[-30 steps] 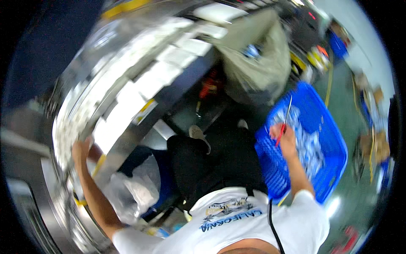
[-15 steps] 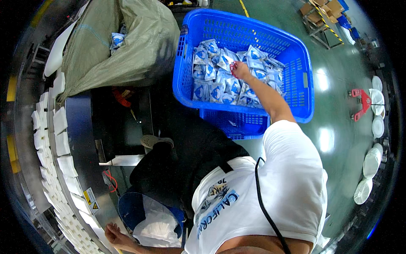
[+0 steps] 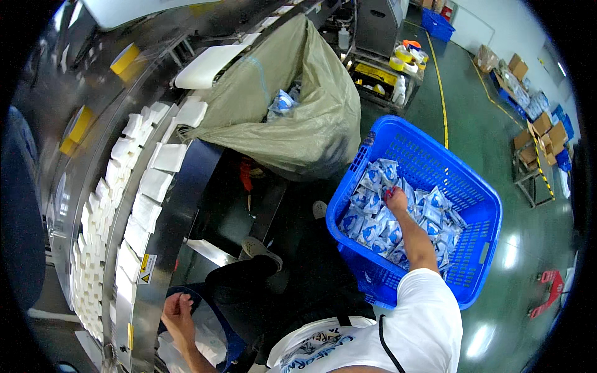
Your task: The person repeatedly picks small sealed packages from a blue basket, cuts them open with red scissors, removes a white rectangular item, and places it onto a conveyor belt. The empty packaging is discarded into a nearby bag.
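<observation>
My right hand (image 3: 396, 202) reaches into a blue plastic basket (image 3: 482, 273), over a heap of small white-and-blue packets (image 3: 371, 231). Its fingers are closed, with a small red thing at the fingertips that is too small to make out. Off to the left, my left hand (image 3: 179, 317) hovers beside the metal edge of a conveyor machine (image 3: 177, 205), above a dark blue bin (image 3: 233, 339). The fingers of that hand are curled in, and nothing shows in them. White folded pads (image 3: 147, 212) lie in a row along the machine.
A large olive woven sack (image 3: 249, 127) with similar packets inside hangs open beyond the machine's edge. Beneath the basket stands another blue basket (image 3: 367, 273). A cart with tape rolls (image 3: 407, 59) is at the back; a red pallet jack (image 3: 548, 293) is far right.
The view has swung, so the basket and sack sit lower and further right. My right hand has shifted toward the basket's near-left part. My left hand stays by the machine's edge.
</observation>
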Tool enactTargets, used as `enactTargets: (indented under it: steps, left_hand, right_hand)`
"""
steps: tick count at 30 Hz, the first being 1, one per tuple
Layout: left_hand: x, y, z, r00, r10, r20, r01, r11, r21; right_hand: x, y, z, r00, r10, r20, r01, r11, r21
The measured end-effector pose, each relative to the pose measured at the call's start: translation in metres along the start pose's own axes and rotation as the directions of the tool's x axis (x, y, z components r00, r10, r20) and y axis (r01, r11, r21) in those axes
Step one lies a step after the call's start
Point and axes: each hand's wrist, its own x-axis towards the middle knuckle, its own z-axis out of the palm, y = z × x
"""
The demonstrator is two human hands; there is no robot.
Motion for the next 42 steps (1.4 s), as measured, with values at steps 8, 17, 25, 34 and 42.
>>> enactTargets:
  steps: [8, 17, 25, 34, 42]
  left_hand:
    - [-0.069, 0.030, 0.144, 0.676, 0.022, 0.737, 0.445, 0.784, -0.432]
    - [-0.071, 0.068, 0.185, 0.780, 0.218, 0.586, 0.460, 0.435, -0.774]
    - [-0.047, 0.037, 0.081, 0.983, 0.056, 0.178, 0.100, 0.647, -0.756]
    - [-0.047, 0.027, 0.068, 0.994, 0.050, 0.099, 0.045, 0.634, -0.772]
    - [-0.045, 0.015, 0.069, 0.984, 0.016, 0.179, 0.132, 0.610, -0.781]
  right_hand:
    - [-0.065, -0.178, -0.237, 0.907, -0.116, 0.406, -0.370, 0.243, 0.897]
    - [-0.215, -0.355, -0.272, 0.692, -0.634, 0.346, -0.374, 0.095, 0.923]
    - [-0.248, -0.372, -0.268, 0.303, -0.705, 0.641, -0.024, 0.666, 0.745]
    - [-0.260, -0.401, -0.287, 0.081, -0.511, 0.856, -0.070, 0.854, 0.516]
    - [-0.257, -0.386, -0.286, 0.183, -0.592, 0.785, 0.190, 0.804, 0.563]
